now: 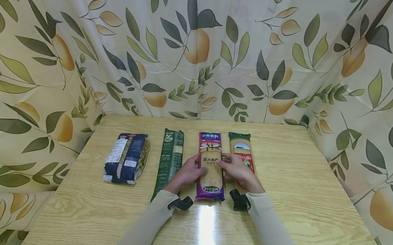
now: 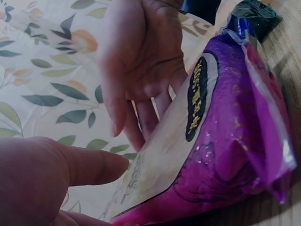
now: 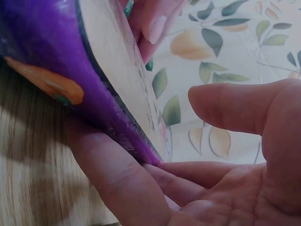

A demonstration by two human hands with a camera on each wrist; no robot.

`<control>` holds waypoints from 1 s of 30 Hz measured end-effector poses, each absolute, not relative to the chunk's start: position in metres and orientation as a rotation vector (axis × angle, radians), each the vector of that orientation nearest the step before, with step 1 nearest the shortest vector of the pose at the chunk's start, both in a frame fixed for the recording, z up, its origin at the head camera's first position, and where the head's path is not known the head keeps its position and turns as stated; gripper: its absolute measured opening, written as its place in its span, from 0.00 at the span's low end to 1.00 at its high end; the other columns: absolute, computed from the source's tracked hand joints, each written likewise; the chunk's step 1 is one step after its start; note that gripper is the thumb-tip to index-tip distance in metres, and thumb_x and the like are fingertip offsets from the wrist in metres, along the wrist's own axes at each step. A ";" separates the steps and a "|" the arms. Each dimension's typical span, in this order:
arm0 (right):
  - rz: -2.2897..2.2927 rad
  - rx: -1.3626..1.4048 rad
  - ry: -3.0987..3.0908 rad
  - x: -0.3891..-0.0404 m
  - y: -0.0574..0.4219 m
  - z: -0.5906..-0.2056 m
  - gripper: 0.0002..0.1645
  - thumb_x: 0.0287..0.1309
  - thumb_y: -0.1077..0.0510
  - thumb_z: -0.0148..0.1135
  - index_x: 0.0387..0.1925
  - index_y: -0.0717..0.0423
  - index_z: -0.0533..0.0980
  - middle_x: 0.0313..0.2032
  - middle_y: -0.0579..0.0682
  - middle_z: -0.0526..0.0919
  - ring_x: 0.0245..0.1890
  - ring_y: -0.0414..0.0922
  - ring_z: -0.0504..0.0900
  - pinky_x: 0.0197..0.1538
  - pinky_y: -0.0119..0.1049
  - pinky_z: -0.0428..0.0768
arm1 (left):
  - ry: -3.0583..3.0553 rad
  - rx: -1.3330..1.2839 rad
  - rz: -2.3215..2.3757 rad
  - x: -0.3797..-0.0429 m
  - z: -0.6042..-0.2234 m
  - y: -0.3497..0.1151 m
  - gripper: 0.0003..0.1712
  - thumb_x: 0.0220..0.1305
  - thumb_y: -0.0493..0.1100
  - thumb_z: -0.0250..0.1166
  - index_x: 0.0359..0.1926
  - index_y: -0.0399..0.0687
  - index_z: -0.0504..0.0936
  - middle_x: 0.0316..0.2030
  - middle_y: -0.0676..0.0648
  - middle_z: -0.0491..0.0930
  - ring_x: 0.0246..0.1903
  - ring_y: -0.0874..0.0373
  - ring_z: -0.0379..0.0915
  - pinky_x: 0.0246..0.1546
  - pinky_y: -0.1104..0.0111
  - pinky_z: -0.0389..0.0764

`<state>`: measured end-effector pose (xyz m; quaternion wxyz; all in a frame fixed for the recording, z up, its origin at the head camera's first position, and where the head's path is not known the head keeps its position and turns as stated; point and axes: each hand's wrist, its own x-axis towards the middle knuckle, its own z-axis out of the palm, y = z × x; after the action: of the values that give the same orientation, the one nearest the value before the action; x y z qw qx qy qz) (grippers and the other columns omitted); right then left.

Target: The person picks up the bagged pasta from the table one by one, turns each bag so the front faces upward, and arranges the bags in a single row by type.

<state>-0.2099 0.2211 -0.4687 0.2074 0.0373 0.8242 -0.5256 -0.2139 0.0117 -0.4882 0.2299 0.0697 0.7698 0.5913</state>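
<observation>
A purple pack of pasta with a clear window lies lengthwise between the two hands. My left hand holds its left side, the thumb reaching over the face and the fingers along the edge. At the opposite side, my right hand touches the pack with extended fingers. In the right wrist view, those fingers run along the lower purple edge, while the thumb stands away from the pack. The left thumb is right at the window in the left wrist view.
A green spaghetti pack lies left of the purple one, partly under the left forearm. A red-and-green pasta pack is partly hidden behind the right hand. Farther left sits a dark blue bag on the wooden table. Patterned curtains enclose it.
</observation>
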 end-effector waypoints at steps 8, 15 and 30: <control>-1.435 0.106 2.335 -0.209 0.218 -0.470 0.42 0.77 0.51 0.54 0.79 0.68 0.52 0.69 0.67 0.71 0.62 0.59 0.80 0.44 0.42 0.90 | 2.146 0.239 1.558 -0.213 -0.484 0.010 0.37 0.76 0.47 0.60 0.80 0.47 0.60 0.57 0.39 0.84 0.49 0.49 0.85 0.56 0.53 0.84; -1.373 0.060 2.412 -0.206 0.216 -0.465 0.41 0.77 0.49 0.54 0.78 0.68 0.55 0.64 0.65 0.77 0.54 0.51 0.84 0.49 0.41 0.88 | 2.141 0.257 1.525 -0.214 -0.481 0.010 0.36 0.77 0.51 0.58 0.80 0.48 0.60 0.61 0.38 0.81 0.58 0.45 0.81 0.64 0.49 0.79; -1.276 -0.010 2.499 -0.204 0.215 -0.463 0.38 0.78 0.48 0.52 0.75 0.70 0.60 0.71 0.70 0.70 0.69 0.65 0.73 0.53 0.49 0.88 | 2.188 0.304 1.432 -0.212 -0.473 0.008 0.36 0.77 0.53 0.57 0.79 0.46 0.61 0.65 0.37 0.78 0.65 0.41 0.75 0.68 0.46 0.75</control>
<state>-0.2039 0.2147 -0.4635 0.1670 -0.0035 0.8782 -0.4482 -0.2123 0.0082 -0.4728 0.2517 0.1117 0.8044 0.5264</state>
